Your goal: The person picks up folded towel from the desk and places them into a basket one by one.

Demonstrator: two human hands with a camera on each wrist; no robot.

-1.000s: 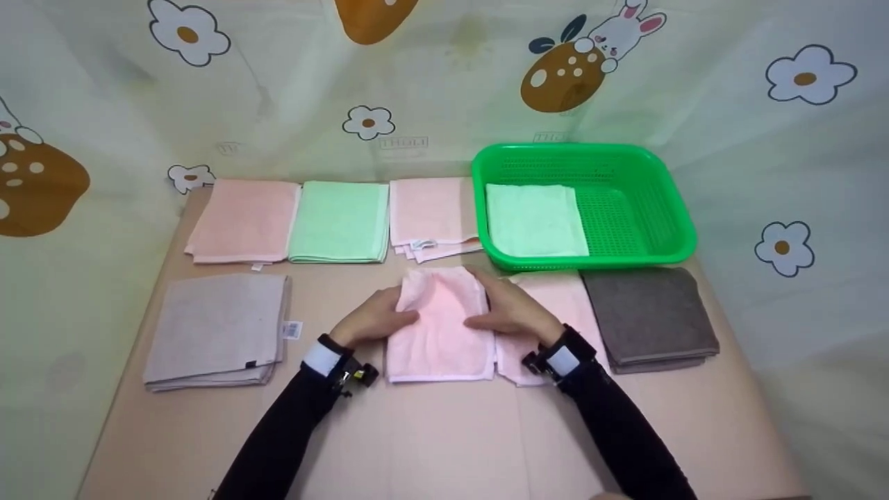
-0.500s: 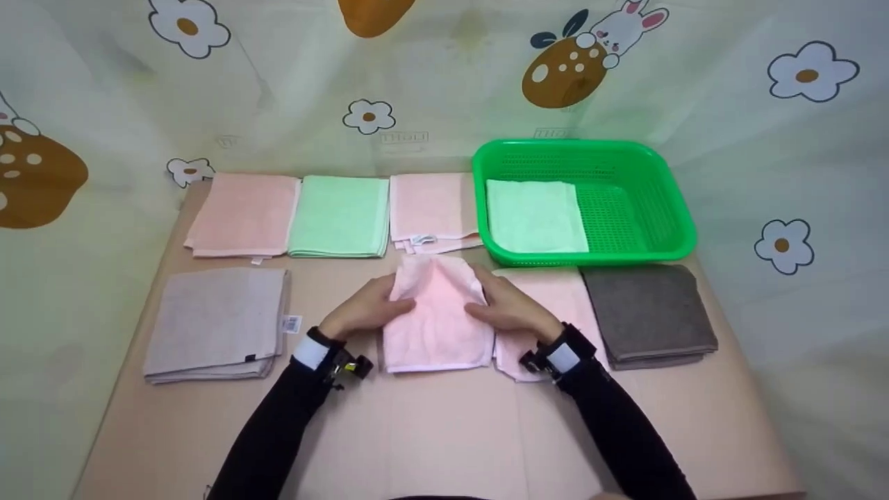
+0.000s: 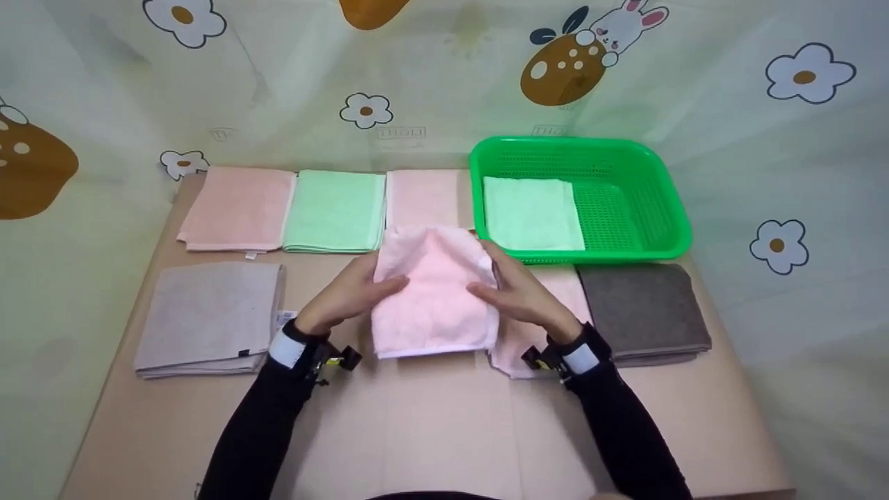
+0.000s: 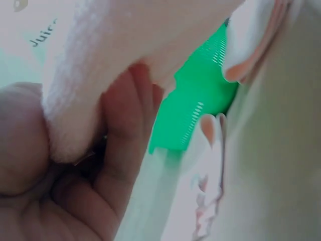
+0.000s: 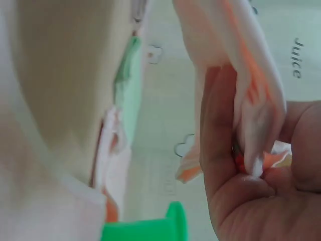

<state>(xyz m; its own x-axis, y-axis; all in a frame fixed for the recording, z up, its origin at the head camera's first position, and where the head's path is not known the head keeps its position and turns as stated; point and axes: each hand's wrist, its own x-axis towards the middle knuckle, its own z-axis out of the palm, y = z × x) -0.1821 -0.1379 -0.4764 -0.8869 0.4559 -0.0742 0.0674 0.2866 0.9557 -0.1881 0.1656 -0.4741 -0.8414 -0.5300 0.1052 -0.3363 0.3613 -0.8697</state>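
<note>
A folded pink towel [image 3: 436, 298] is held up over the middle of the table, sagging between both hands. My left hand [image 3: 351, 288] grips its left edge, thumb on top and fingers underneath. On the right edge my right hand [image 3: 524, 292] grips it the same way. Close up in the left wrist view, the towel [image 4: 125, 40] runs between thumb and fingers. In the right wrist view the layered towel [image 5: 256, 100] hangs between the thumb and the fingers [image 5: 218, 115]. Another pink towel [image 3: 517, 344] lies on the table partly under my right hand.
A green basket [image 3: 684, 229] stands at the back right with a pale green towel [image 3: 535, 215] inside. Along the back lie a peach towel [image 3: 239, 208], a green towel [image 3: 335, 212] and a pink towel [image 3: 424, 198]. A grey towel [image 3: 208, 316] lies left, a dark brown towel [image 3: 642, 309] right.
Both hands have lifted the pink towel off the table and brought it toward the back. It now covers part of the back pink towel. The other towels and the basket stay put.
</note>
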